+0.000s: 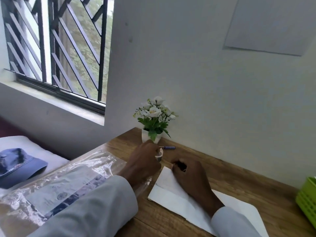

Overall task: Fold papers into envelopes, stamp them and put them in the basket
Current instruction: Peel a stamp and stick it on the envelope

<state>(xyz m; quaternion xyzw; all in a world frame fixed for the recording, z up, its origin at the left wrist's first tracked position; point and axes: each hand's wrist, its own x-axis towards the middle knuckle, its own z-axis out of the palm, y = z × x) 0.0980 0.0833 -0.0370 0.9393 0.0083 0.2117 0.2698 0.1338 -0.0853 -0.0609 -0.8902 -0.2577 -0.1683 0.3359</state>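
Wooden desk, white envelope under curled right hand.

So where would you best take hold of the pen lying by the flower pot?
Pinch the pen across its barrel from above. It lies flat on the table, its right end free; the left hand covers the other end, and the flower pot crowds that side.

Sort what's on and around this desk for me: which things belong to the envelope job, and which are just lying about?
Job: white envelope under the right hand; small roll held by the left hand; green basket; plastic-wrapped papers.

Lying about: flower pot; pen; blue cap.
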